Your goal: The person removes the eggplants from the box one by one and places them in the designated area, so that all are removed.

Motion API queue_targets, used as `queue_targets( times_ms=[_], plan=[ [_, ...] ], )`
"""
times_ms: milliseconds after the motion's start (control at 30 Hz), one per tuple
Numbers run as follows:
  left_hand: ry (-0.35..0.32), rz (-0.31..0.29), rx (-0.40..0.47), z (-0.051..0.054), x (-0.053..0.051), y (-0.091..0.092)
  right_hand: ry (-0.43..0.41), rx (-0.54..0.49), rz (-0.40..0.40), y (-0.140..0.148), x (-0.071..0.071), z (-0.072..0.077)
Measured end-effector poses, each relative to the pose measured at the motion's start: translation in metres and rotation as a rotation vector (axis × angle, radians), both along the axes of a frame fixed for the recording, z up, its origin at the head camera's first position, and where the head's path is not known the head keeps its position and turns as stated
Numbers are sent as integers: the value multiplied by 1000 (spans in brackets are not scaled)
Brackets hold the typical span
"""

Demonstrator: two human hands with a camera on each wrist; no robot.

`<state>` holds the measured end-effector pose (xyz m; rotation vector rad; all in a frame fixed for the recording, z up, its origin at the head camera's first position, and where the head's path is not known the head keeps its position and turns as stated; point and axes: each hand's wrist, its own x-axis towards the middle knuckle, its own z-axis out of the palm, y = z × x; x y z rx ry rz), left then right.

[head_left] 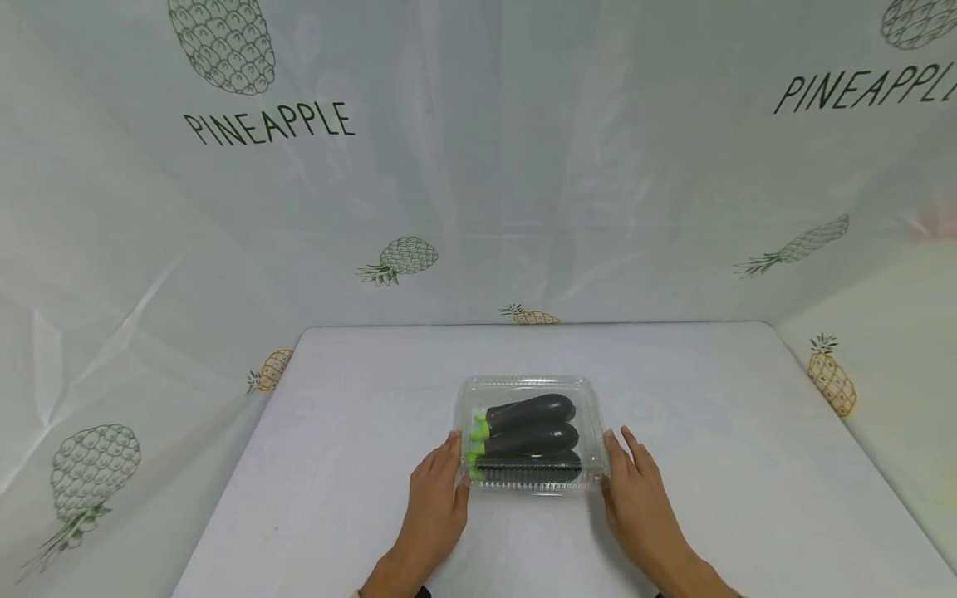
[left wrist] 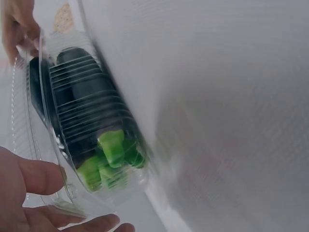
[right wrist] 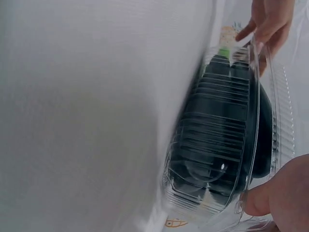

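A clear plastic container (head_left: 529, 490) holds several dark eggplants (head_left: 532, 438) with green stem ends pointing left. My left hand (head_left: 437, 507) grips its left side; in the left wrist view the thumb of that hand (left wrist: 41, 193) lies on the rim and the fingers reach below. On the opposite side, my right hand (head_left: 641, 507) holds the container's right edge, and the right wrist view shows its thumb against the rim, with this hand (right wrist: 285, 193) partly out of frame. The container's lid edge stands slightly apart from the base in both wrist views.
The white table (head_left: 336, 415) extends around the container on all sides. Behind it and at both sides hangs a pale sheet (head_left: 478, 166) printed with pineapples and lettering.
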<state>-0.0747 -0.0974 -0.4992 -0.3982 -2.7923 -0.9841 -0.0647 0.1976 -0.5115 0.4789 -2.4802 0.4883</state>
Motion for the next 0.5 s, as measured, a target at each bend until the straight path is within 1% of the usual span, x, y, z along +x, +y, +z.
queue_targets(
  times_ms=[133, 300, 433, 500],
  plan=[
    [-54, 6, 41, 1, -1, -3, -43, -16, -9, 3, 0, 5],
    [-85, 5, 103, -1, -2, -7, -90, -44, -28, 5, -1, 13],
    [-113, -7, 165, -2, -6, -10, -114, -82, -32, 7, -2, 23],
    [-143, -15, 203, -1, -9, -12, -133, -112, -31, 7, -4, 28]
  ],
)
